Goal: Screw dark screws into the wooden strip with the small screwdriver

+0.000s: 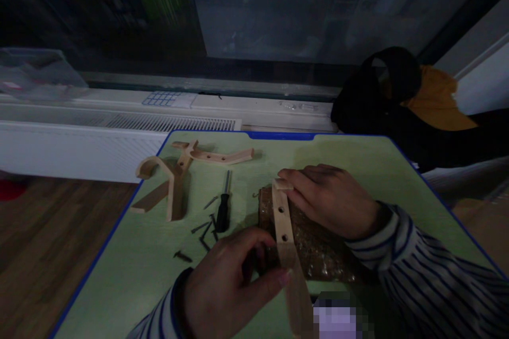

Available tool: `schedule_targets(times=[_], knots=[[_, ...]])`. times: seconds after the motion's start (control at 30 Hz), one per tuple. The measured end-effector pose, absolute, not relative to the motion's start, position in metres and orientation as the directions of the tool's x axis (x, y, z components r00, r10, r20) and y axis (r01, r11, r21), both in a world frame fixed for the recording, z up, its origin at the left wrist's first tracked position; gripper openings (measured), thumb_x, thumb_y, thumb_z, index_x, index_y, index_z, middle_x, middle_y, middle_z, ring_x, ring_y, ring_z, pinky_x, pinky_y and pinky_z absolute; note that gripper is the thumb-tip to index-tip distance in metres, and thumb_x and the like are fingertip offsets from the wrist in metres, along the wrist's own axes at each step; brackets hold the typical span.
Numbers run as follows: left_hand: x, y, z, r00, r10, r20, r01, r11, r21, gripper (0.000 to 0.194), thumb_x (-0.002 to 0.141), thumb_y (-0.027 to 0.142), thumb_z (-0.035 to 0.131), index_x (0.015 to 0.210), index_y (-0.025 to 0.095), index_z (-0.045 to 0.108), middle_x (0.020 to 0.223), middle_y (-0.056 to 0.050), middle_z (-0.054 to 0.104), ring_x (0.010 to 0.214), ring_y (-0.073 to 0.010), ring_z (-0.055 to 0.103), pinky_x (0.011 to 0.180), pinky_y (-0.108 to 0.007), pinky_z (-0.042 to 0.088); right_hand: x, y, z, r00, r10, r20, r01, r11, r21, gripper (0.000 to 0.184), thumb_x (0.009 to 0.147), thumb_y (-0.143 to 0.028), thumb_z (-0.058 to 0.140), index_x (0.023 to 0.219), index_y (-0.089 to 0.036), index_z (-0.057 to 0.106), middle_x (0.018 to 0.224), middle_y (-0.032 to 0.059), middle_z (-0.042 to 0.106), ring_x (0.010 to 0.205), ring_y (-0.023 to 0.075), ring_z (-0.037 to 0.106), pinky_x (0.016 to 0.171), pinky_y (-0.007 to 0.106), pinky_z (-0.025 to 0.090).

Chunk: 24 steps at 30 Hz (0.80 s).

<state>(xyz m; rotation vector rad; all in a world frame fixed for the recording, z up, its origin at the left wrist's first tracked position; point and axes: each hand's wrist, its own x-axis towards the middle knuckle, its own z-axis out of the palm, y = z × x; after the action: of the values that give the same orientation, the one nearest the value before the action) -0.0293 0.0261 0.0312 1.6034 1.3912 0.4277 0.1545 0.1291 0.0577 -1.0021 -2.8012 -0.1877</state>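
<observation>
A pale wooden hook [285, 222] with two dark screw holes lies lengthwise over a brown block wrapped in clear plastic [326, 259]. My right hand [330, 198] grips the hook's far end, its curled fingers resting over the block. Lower down, my left hand [234, 280] holds the hook's left edge with thumb and forefinger; its other fingers are partly hidden. Left of the block, a black-handled screwdriver [224, 212] points away from me. Several dark screws [204, 230] are scattered beside it.
More wooden hooks [175, 190] sit at the table's far left, one [222, 157] reaching toward the middle. The green table [139, 270] has a blue rim. Beyond it are a white radiator [79, 143] and a window; at right, dark cloth and a mustard cap [435, 98].
</observation>
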Motion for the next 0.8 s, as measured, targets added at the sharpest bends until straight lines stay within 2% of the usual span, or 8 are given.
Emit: schedule_targets(times=[0.4, 0.8], knots=[[-0.0309, 0.0246, 0.0307, 0.304, 0.914, -0.269, 0.564, 0.056, 0.824, 0.026, 0.080, 0.042, 0.055, 0.098, 0.024, 0.058, 0.073, 0.002, 0.060, 0.060, -0.0116, 0.054, 0.051, -0.022, 0.038, 0.1554, 0.1294, 0.0576, -0.777, 0.602, 0.185, 0.619, 0.784, 0.051, 0.022, 0.087, -0.019, 0.048, 0.108, -0.016, 0.053, 0.094, 0.0101, 0.069, 0.080, 0.0210, 0.065, 0.070, 0.033, 0.046], [-0.0303, 0.0256, 0.0289, 0.300, 0.919, -0.257, 0.569, 0.044, 0.821, 0.027, 0.079, 0.044, 0.056, 0.096, 0.024, 0.059, 0.074, 0.001, 0.062, 0.058, -0.0119, 0.054, 0.050, -0.022, 0.039, 0.1557, 0.1296, 0.0582, -0.778, 0.606, 0.164, 0.618, 0.786, 0.031, 0.022, 0.088, -0.018, 0.046, 0.109, -0.016, 0.053, 0.096, 0.0100, 0.069, 0.082, 0.0214, 0.065, 0.071, 0.033, 0.046]])
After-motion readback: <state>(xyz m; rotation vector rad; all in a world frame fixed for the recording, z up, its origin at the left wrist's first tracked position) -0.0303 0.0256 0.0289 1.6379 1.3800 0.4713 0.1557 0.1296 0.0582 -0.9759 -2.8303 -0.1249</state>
